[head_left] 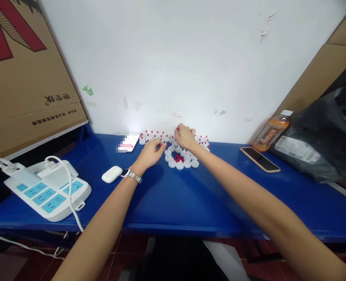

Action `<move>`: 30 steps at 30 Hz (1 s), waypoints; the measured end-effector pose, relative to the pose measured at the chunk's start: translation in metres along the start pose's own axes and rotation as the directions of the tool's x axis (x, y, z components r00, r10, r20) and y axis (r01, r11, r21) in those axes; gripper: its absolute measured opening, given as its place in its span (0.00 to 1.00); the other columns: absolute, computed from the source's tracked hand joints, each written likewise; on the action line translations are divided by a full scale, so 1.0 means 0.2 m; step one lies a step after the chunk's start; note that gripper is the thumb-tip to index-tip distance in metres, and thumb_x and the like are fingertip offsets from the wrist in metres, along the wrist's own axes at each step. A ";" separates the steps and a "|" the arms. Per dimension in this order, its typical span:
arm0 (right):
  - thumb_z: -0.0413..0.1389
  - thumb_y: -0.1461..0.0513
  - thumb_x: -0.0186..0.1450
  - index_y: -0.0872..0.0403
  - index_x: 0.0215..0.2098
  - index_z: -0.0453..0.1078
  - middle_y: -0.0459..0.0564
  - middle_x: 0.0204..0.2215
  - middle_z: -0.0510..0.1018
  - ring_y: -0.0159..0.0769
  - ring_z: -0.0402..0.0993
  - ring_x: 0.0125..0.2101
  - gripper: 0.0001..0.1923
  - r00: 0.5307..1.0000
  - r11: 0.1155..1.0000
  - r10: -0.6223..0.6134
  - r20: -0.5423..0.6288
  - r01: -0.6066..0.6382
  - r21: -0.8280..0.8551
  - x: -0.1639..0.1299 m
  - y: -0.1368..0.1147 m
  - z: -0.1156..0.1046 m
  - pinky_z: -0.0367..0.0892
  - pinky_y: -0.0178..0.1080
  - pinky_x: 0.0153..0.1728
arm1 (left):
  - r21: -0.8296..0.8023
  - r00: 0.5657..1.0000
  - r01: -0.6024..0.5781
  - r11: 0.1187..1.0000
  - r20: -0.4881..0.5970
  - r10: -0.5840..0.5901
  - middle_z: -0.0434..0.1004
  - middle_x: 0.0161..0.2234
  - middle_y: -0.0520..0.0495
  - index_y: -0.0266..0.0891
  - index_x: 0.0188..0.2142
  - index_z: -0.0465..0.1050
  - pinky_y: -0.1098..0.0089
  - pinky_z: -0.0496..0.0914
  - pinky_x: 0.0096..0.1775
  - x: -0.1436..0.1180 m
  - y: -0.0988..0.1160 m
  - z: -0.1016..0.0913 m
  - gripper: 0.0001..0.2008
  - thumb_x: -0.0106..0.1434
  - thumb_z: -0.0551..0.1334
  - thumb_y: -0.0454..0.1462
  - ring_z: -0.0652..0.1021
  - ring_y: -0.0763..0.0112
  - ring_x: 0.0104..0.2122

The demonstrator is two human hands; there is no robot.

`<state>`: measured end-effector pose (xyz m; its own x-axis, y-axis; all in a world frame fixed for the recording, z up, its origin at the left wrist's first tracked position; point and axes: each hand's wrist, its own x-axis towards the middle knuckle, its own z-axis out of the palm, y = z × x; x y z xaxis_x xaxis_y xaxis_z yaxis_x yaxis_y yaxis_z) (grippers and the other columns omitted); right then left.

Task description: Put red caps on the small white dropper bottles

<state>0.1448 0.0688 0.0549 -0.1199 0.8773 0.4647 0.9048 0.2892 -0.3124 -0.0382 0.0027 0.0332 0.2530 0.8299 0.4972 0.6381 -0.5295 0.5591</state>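
Observation:
My left hand [152, 153] is closed, its fingers curled in toward the thumb at the left side of a group of white plastic nozzle caps [179, 165]. What it holds, if anything, is hidden. Above the back of the group, my right hand [186, 136] pinches a small red tip [177, 128]. White caps with red tips on top [142, 140] stand in rows near the wall, partly hidden behind both hands. Closer to me, plain white caps form a ring around several loose red tips [179, 158].
On the blue table [173, 203] lie a white earbud case [112, 174], a lit phone [129, 143] and a power strip [48, 195] with cables at left. A dark phone [260, 159], an orange drink bottle [271, 132] and a black plastic bag [316, 136] are at right.

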 end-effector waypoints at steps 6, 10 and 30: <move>0.40 0.56 0.74 0.52 0.48 0.59 0.49 0.29 0.76 0.41 0.74 0.30 0.12 0.995 0.885 -0.021 -0.096 0.063 0.462 -0.22 0.07 -0.16 0.63 0.40 0.33 | -0.081 0.999 -0.026 0.996 -0.039 0.023 0.71 0.26 0.50 0.40 0.26 0.65 0.67 0.63 0.33 -0.01 0.12 0.05 0.19 0.70 0.54 0.48 0.70 0.69 0.28; 0.48 0.55 0.71 0.51 0.44 0.66 0.49 0.34 0.77 0.35 0.72 0.30 0.11 0.980 0.822 -0.145 -0.136 0.196 0.534 -0.35 0.06 -0.20 0.65 0.38 0.34 | -0.152 0.997 -0.015 0.988 -0.077 0.003 0.71 0.27 0.51 0.41 0.31 0.66 0.68 0.63 0.32 -0.02 0.20 0.10 0.17 0.70 0.54 0.48 0.70 0.70 0.28; 0.44 0.53 0.74 0.50 0.51 0.66 0.45 0.28 0.74 0.35 0.69 0.27 0.15 0.954 0.836 -0.300 0.010 0.258 0.485 -0.52 0.04 -0.24 0.63 0.38 0.35 | -0.199 0.998 -0.051 0.979 0.019 0.056 0.67 0.28 0.51 0.42 0.33 0.58 0.67 0.64 0.35 -0.04 0.23 0.17 0.18 0.75 0.44 0.48 0.71 0.69 0.30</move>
<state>0.1837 -0.0391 0.0447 -0.3901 0.7536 0.5290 0.5273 0.6538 -0.5427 0.0137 -0.0231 0.0334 0.3020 0.8022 0.5150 0.4666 -0.5955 0.6540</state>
